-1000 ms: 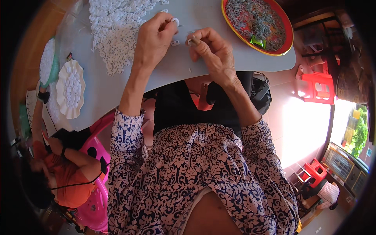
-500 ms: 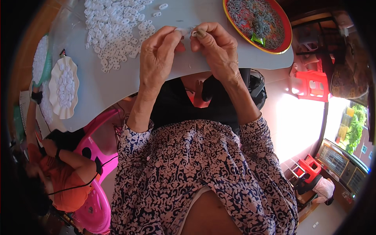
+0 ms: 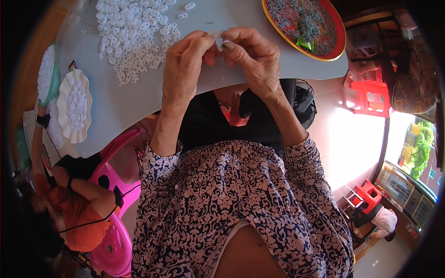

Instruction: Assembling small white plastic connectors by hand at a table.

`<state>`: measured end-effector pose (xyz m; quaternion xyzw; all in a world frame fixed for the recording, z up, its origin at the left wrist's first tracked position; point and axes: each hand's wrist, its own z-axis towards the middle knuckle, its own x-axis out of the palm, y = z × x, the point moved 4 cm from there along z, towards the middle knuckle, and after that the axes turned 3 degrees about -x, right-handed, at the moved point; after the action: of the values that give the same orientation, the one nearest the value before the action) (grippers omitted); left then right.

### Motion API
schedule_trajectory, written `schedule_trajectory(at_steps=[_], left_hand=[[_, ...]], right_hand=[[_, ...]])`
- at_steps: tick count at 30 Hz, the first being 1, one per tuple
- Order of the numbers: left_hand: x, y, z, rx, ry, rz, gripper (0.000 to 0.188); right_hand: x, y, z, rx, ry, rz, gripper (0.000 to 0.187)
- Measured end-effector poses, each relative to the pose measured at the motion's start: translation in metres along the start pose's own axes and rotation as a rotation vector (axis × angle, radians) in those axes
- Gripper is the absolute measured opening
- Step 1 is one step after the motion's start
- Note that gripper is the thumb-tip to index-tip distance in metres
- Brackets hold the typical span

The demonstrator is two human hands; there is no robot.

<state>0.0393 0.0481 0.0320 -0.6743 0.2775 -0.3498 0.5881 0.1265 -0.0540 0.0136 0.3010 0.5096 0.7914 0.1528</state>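
Above the near part of the grey table (image 3: 125, 102), my left hand (image 3: 184, 67) and my right hand (image 3: 258, 59) meet fingertip to fingertip. Both are pinched on a small white plastic piece (image 3: 219, 41), partly covered by thumbs and fingers. Whether it is one part or two pressed together, I cannot tell. Left of my hands spreads a big pile of white oval plastic pieces with two holes (image 3: 132, 34). A round red tray with a yellow rim (image 3: 342, 44), full of small grey metal parts (image 3: 306, 23), stands to the right.
At the table's left, a scalloped white dish (image 3: 62, 109) holds more white pieces, beside a green container (image 3: 56, 78). A person in orange (image 3: 88, 217) sits near a pink chair (image 3: 123, 185). Red stools (image 3: 371, 97) stand on the floor to the right.
My fingertips have drawn closer together, and the white piece now shows more plainly between them. The view has shifted slightly.
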Motion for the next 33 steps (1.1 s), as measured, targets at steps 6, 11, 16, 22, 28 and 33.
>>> schedule_trajectory(at_steps=[6,11,16,22,28,33], left_hand=[[-0.002,-0.001,0.001,-0.009,-0.017,0.013,0.024],[-0.003,-0.01,-0.001,-0.006,-0.027,0.217,0.024],[-0.008,-0.01,0.002,0.055,-0.013,0.284,0.024],[-0.004,-0.012,-0.001,0.065,-0.015,0.315,0.023],[0.0,-0.011,-0.001,0.101,0.041,0.383,0.024],[-0.002,-0.008,0.0,0.136,0.086,0.411,0.023]], right_hand=[[0.001,-0.001,-0.001,-0.002,0.011,-0.048,0.024],[-0.001,0.0,-0.001,0.0,0.017,-0.054,0.023],[0.002,0.0,-0.001,0.017,0.011,-0.056,0.024],[0.001,0.001,-0.002,0.002,0.004,-0.082,0.022],[0.002,0.003,-0.002,-0.012,0.013,-0.057,0.021],[0.003,0.004,-0.002,-0.01,0.016,-0.111,0.02]])
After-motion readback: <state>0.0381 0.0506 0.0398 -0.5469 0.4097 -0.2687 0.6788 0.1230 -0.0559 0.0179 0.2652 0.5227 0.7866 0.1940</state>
